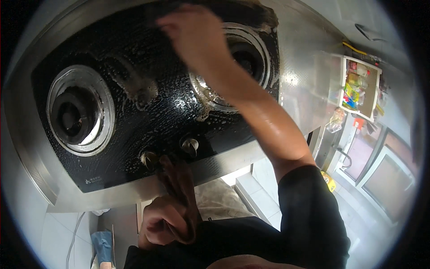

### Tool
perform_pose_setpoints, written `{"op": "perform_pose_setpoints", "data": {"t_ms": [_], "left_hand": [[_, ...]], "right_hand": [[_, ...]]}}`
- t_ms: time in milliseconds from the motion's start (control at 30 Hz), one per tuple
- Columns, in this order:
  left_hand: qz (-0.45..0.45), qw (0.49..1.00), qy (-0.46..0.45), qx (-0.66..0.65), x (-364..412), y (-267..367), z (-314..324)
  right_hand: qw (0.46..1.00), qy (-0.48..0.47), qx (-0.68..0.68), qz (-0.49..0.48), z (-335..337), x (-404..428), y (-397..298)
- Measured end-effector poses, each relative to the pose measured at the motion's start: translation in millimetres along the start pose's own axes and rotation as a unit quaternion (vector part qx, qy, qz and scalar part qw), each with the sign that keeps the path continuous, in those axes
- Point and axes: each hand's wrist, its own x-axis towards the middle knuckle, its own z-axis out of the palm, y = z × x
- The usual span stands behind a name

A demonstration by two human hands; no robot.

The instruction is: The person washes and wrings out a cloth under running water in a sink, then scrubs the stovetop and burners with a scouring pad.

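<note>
Below me is a black glass gas cooktop, wet and streaked with suds. My right hand is blurred over its far part, fingers curled; whether anything is in them is hidden. That forearm crosses the right burner and covers part of its metal ring. The left burner sits inside a shiny round drip ring. Close to my body, my left hand is closed around a dark brown cloth, which stretches up to the cooktop's front edge beside the left knob. The right knob stands apart from it.
A stainless steel counter surrounds the cooktop. At right, a white-framed basket holds colourful packets, near a yellow hose. A glazed door and a yellow package are farther down. A grey cable runs at lower left.
</note>
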Motion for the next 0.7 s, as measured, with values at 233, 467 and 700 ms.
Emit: {"op": "perform_pose_setpoints", "data": {"t_ms": [233,467,700], "left_hand": [[-0.005,1.000,-0.001,-0.002,22.2,-12.1,10.1],[-0.044,0.999,-0.007,0.002,22.6,-25.0,11.4],[-0.065,0.997,0.031,0.024,25.5,-30.0,20.7]], "right_hand": [[0.997,0.034,-0.053,0.048,-28.9,-7.2,65.6],[0.974,0.094,0.001,0.204,-101.7,-40.1,169.6],[0.986,0.129,-0.069,0.074,-86.2,-97.5,156.8]]}}
